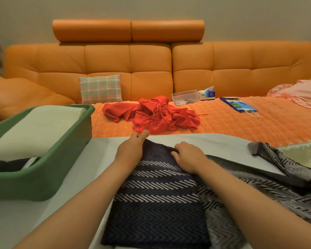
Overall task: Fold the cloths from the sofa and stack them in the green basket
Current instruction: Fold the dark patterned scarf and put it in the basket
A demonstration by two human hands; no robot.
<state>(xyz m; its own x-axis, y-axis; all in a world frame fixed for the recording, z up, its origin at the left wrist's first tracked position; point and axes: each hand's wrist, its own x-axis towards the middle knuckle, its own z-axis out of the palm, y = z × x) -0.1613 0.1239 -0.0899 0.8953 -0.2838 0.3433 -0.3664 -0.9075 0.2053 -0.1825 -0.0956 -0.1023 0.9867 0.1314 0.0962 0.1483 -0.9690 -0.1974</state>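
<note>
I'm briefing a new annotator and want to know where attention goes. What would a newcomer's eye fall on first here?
The big orange leather sofa fills the background, with a crumpled red fringed scarf lying mid-seat on it. In front, the navy zigzag-patterned woven cloth lies on the white table under the left hand and the right hand, and the green plastic basket at the left holds a folded cream cloth.

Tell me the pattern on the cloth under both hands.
The cloth is dark navy with pale herringbone zigzag bands; the head view shows it best.
</note>
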